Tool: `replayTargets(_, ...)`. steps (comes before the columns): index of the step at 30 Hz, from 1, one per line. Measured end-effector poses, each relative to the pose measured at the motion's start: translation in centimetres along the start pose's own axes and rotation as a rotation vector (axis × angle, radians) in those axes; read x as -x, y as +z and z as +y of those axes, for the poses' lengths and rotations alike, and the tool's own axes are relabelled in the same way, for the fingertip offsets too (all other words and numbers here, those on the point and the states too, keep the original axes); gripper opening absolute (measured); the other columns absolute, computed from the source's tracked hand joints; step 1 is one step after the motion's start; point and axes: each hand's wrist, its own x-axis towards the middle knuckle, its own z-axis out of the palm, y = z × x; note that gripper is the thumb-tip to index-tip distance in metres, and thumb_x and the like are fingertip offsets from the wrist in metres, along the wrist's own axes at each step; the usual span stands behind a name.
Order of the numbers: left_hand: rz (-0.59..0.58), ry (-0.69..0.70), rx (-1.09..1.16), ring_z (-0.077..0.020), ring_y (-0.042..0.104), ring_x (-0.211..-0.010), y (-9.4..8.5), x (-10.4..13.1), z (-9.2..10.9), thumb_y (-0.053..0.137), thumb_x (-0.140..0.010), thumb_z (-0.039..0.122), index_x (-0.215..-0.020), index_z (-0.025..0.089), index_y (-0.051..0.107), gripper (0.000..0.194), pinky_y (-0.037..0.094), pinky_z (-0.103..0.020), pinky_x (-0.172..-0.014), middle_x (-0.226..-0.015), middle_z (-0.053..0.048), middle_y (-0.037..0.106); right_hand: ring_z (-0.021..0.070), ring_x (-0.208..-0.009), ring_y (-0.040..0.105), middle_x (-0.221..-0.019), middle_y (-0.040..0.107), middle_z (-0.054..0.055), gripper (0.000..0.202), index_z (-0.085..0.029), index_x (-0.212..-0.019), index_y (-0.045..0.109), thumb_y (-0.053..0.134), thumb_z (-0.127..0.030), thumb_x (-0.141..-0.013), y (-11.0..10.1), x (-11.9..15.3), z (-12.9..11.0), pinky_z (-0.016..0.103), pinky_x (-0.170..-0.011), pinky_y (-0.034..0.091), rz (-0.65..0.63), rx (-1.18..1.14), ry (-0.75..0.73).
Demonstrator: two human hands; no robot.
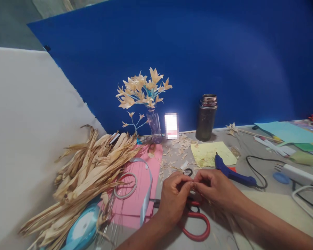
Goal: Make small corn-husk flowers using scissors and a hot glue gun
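My left hand and my right hand meet at their fingertips over the table. Both hands are closed in a pinch, and what lies between the fingers is too small to make out. Just below them are red-handled scissors, partly hidden by my left hand. Dried corn husks are heaped at the left. Pink paper with thin wires and a white tape ring lies beside the heap. Behind stands a clear bottle holding pale husk flowers.
A blue glue gun rests by yellow paper, with a dark flask behind. At the right are a white power strip and cables. A light blue ribbon roll sits at the lower left. Husk scraps are scattered mid-table.
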Motion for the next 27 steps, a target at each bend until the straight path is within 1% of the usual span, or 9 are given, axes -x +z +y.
replayTargets(5,0.024,-0.030,-0.020,-0.0181,0.060,-0.074,0.0,0.0,-0.2,0.066,-0.081,0.020,-0.072,0.019,0.070,0.010,0.045,-0.026,-0.066,-0.077,-0.005,0.066,0.0164,-0.059,0.058,-0.058,0.066,0.000,0.014,-0.020,-0.060,0.058,0.055,-0.015,-0.072,-0.1,0.0,0.0,0.025,-0.054,0.037,0.023,-0.022,-0.017)
replayTargets(8,0.019,-0.056,-0.010,-0.0166,0.059,-0.070,-0.2,-0.1,-0.4,0.064,-0.082,0.022,-0.072,0.018,0.069,0.012,0.045,-0.026,-0.064,-0.078,-0.004,0.065,0.0162,-0.059,0.057,-0.058,0.064,-0.001,0.013,-0.021,-0.059,0.056,0.053,-0.014,-0.070,-0.3,-0.1,-0.1,0.025,-0.054,0.037,0.037,-0.027,-0.019)
replayTargets(12,0.030,-0.109,0.062,-0.0138,0.056,-0.062,-0.5,-0.3,-0.2,0.063,-0.084,0.025,-0.089,0.019,0.073,0.013,0.044,-0.025,-0.059,-0.079,-0.003,0.066,0.0151,-0.056,0.052,-0.057,0.061,-0.001,0.013,-0.021,-0.058,0.053,0.053,-0.018,-0.071,-0.6,-0.2,-0.3,0.025,-0.052,0.036,0.051,-0.033,0.007)
replayTargets(14,0.046,-0.138,0.085,-0.0130,0.054,-0.060,-0.7,-0.5,0.0,0.064,-0.083,0.025,-0.092,0.018,0.074,0.015,0.043,-0.024,-0.057,-0.078,-0.003,0.067,0.0148,-0.055,0.051,-0.056,0.059,-0.001,0.013,-0.021,-0.058,0.053,0.054,-0.020,-0.071,-0.7,-0.2,-0.3,0.025,-0.051,0.035,0.064,-0.053,0.025)
replayTargets(18,0.032,-0.100,0.086,-0.0131,0.054,-0.063,-1.0,-0.6,0.1,0.069,-0.079,0.023,-0.075,0.017,0.072,0.008,0.041,-0.023,-0.059,-0.076,-0.004,0.066,0.0149,-0.055,0.051,-0.056,0.059,-0.001,0.013,-0.020,-0.060,0.056,0.057,-0.023,-0.073,-0.9,-0.3,-0.2,0.025,-0.051,0.036,0.075,-0.072,0.026)
replayTargets(21,0.013,-0.098,0.101,-0.0128,0.052,-0.062,-0.9,-0.7,0.0,0.069,-0.079,0.024,-0.069,0.017,0.067,0.012,0.040,-0.023,-0.057,-0.070,-0.002,0.061,0.0154,-0.056,0.052,-0.057,0.060,0.000,0.015,-0.020,-0.061,0.059,0.059,-0.025,-0.075,-0.9,-0.4,0.1,0.025,-0.051,0.037,0.066,-0.070,0.004)
replayTargets(22,0.004,-0.119,0.126,-0.0123,0.050,-0.060,-0.9,-0.7,0.0,0.068,-0.079,0.024,-0.069,0.017,0.066,0.013,0.039,-0.022,-0.056,-0.067,-0.001,0.059,0.0161,-0.057,0.054,-0.060,0.063,0.001,0.013,-0.020,-0.065,0.062,0.058,-0.024,-0.077,-0.9,-0.4,0.3,0.026,-0.052,0.039,0.074,-0.064,-0.008)
replayTargets(24,-0.018,-0.177,0.194,-0.0110,0.047,-0.054,-0.8,-0.8,0.1,0.069,-0.079,0.027,-0.068,0.017,0.063,0.016,0.037,-0.022,-0.052,-0.060,0.001,0.054,0.0183,-0.064,0.060,-0.074,0.071,0.003,0.014,-0.020,-0.081,0.071,0.057,-0.022,-0.078,-0.9,-0.3,0.5,0.028,-0.057,0.045,0.121,-0.033,-0.049)
replayTargets(27,-0.047,-0.246,0.259,-0.0101,0.046,-0.050,-0.8,-0.9,0.2,0.073,-0.076,0.034,-0.066,0.017,0.060,0.023,0.035,-0.021,-0.050,-0.054,0.002,0.052,0.0226,-0.082,0.066,-0.103,0.075,0.008,0.035,-0.024,-0.109,0.073,0.058,-0.019,-0.078,-0.8,0.0,0.7,0.034,-0.073,0.053,0.184,0.015,-0.213)
